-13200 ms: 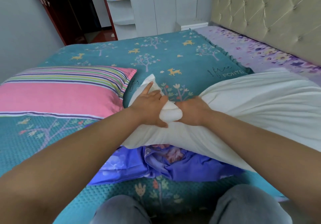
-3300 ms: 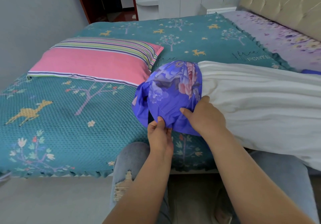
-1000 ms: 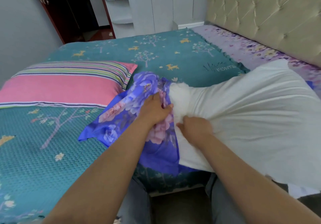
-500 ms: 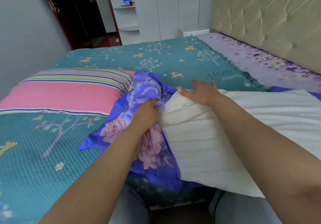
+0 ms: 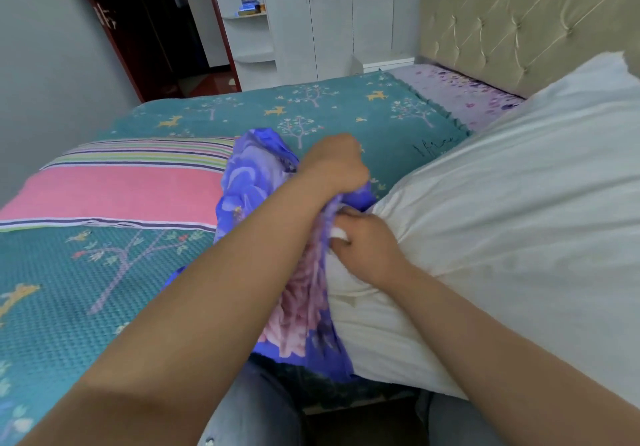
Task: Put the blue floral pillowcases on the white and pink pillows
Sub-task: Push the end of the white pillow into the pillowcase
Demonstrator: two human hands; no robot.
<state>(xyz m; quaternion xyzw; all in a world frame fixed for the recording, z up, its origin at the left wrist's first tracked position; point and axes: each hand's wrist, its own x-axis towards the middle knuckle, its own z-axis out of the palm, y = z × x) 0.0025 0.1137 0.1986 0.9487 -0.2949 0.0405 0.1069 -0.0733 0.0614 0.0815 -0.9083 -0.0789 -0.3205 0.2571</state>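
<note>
Closest to the camera, the right hand (image 5: 367,244) curls its fingers around the near corner of the large white soft pillow (image 5: 512,224) and pinches the stuffing there, exactly where the cloth meets it. The blue floral satin-like pillowcase (image 5: 298,307) hangs from this corner down toward the person's knees, bunched and mostly empty — only the tip of the pillow seems to be inside, though the opening itself is hidden by the hands. A little farther, the left hand (image 5: 334,165) is closed in a fist on the upper gathered edge of the pillowcase, with the fabric passing under the fingers and out below the wrist. I judge the pillowcase to be light, thin and rather slippery, so it is best taken at the hem of the opening with a full grip; the pillow is bulky but soft and squeezable, so its corners are the good place to hold and to push in. Behind the hands the pink striped rectangular pillow (image 5: 114,189) lies flat and uncovered on the teal patterned bedspread (image 5: 311,113) — just beside the pillowcase, its right end hidden behind it.
</note>
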